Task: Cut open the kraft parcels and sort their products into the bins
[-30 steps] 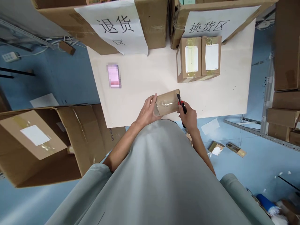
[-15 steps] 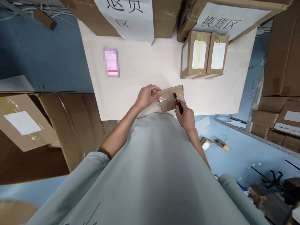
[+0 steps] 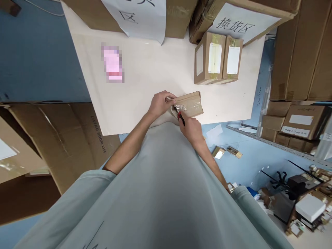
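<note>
Carton (image 3: pixel 192 104) at desk's (image 3: pixel 135 86) near edge, long axis roughly left-right, right end slightly farther. Left hand (image 3: pixel 160 104) grasps its left end; right hand (image 3: pixel 192 130), on the near side, clenches cutter (image 3: pixel 181 118), blade by the left fingers. Both hands close. Two taped boxes (image 3: pixel 204 76) far right on desk; big box (image 3: pixel 75 135) left, blue floor (image 3: pixel 228 173) right.

Scene is being filmed by one head-worn camera, aimed forward and steeply down; grey-green shirt (image 3: pixel 166 180) is being framed nearest, white table (image 3: pixel 140 76) beyond, blue floor (image 3: pixel 228 173) farther below.
</note>
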{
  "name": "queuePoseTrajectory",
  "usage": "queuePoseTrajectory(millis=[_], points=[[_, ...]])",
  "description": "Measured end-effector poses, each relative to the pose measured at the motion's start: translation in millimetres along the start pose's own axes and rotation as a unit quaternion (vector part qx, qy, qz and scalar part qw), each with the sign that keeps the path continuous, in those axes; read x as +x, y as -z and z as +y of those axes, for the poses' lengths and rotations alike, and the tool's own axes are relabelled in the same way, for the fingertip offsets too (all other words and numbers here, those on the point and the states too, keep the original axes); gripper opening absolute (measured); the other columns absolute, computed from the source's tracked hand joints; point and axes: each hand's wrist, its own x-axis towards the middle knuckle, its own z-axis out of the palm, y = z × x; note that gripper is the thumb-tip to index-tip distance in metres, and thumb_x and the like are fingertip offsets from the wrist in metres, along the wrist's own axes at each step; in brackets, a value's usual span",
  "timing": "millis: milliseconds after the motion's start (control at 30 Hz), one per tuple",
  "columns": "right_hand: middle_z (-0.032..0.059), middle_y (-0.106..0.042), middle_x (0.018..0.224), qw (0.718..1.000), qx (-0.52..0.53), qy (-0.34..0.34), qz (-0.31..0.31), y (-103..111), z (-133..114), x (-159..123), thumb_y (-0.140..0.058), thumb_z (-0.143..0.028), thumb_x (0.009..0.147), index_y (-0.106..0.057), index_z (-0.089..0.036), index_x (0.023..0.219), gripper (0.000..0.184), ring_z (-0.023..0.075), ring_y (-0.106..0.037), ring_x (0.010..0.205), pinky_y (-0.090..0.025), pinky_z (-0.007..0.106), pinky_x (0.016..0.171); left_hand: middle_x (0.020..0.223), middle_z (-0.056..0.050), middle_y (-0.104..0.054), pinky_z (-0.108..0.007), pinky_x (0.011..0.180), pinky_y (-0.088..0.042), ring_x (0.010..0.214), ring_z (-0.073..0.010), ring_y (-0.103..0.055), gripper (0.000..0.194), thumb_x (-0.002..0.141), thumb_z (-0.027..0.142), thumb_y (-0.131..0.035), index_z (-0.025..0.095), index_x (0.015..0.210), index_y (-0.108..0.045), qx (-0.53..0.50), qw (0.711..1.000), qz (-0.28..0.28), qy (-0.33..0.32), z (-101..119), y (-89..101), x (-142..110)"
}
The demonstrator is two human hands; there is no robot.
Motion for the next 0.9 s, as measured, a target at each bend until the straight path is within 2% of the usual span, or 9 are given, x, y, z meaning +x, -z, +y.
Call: queuePoseTrajectory(millis=[167,300,467,567,700,800,900], points=[[0.0203,-0.084,0.126,0.998,-0.051,-0.042,-0.015,5.7,-22.8,-7.3,-0.038,-0.023,0.121,-0.054,-0.019,0.168,0.050,0.0304,-0.082,0.114,-0.060,0.038,0.097,0.115,-0.004,-0.085,-0.037,0.092,-0.066,0.089,-0.0204,-0.078,0.015,0.092,0.019,-0.080,0.023,0.105,-0.087,0.010,1.000,0.018,-0.011,4.4,-5.1,-3.8],[0.0215,-0.083,0.124,0.995,-0.072,-0.061,-0.031,10.5,-28.8,-15.2,-0.041,-0.013,0.116,-0.059,-0.016,0.159,0.047,0.0283,-0.083,0.116,-0.062,0.034,0.096,0.116,-0.004,-0.084,-0.037,0.092,-0.065,0.087,-0.0199,-0.077,0.015,0.094,0.019,-0.077,0.023,0.105,-0.086,0.025,0.999,0.031,-0.011,6.5,-12.4,-9.4],[0.0210,-0.084,0.121,0.996,-0.074,-0.038,-0.016,6.0,-32.2,-9.1,-0.043,-0.007,0.114,-0.060,-0.014,0.157,0.047,0.0273,-0.084,0.115,-0.063,0.032,0.094,0.115,-0.004,-0.083,-0.037,0.089,-0.064,0.084,-0.0193,-0.076,0.017,0.096,0.018,-0.072,0.023,0.106,-0.085,0.028,0.998,0.048,-0.017,4.1,-14.0,-10.4],[0.0214,-0.084,0.120,0.997,-0.067,-0.038,-0.015,3.7,-31.9,-11.3,-0.042,-0.007,0.115,-0.060,-0.013,0.157,0.046,0.0270,-0.085,0.113,-0.063,0.031,0.093,0.114,-0.004,-0.084,-0.036,0.088,-0.064,0.084,-0.0194,-0.075,0.015,0.095,0.019,-0.073,0.023,0.105,-0.084,0.030,0.998,0.046,-0.018,2.7,-16.4,-12.1],[0.0219,-0.084,0.122,0.996,-0.054,-0.052,-0.045,4.3,-24.3,-16.3,-0.045,-0.011,0.115,-0.065,-0.014,0.151,0.041,0.0284,-0.084,0.114,-0.064,0.033,0.093,0.115,-0.004,-0.083,-0.036,0.088,-0.064,0.084,-0.0190,-0.075,0.015,0.097,0.019,-0.073,0.024,0.106,-0.083,0.040,0.998,0.057,-0.006,3.0,-21.7,-19.5],[0.0215,-0.083,0.124,0.998,-0.037,-0.026,-0.048,2.5,-19.0,-11.7,-0.041,-0.010,0.115,-0.068,-0.014,0.146,0.041,0.0289,-0.083,0.116,-0.063,0.033,0.093,0.114,-0.004,-0.083,-0.034,0.086,-0.063,0.082,-0.0179,-0.074,0.014,0.098,0.019,-0.073,0.023,0.106,-0.083,0.051,0.997,0.065,0.000,2.7,-19.0,-22.8],[0.0205,-0.083,0.125,0.999,-0.018,0.002,-0.049,-1.6,-13.8,-10.2,-0.036,-0.012,0.117,-0.064,-0.015,0.150,0.044,0.0300,-0.083,0.116,-0.063,0.035,0.093,0.113,-0.004,-0.083,-0.034,0.083,-0.062,0.079,-0.0172,-0.073,0.012,0.096,0.018,-0.075,0.023,0.102,-0.083,0.052,0.996,0.075,0.013,3.4,-14.9,-23.3]])
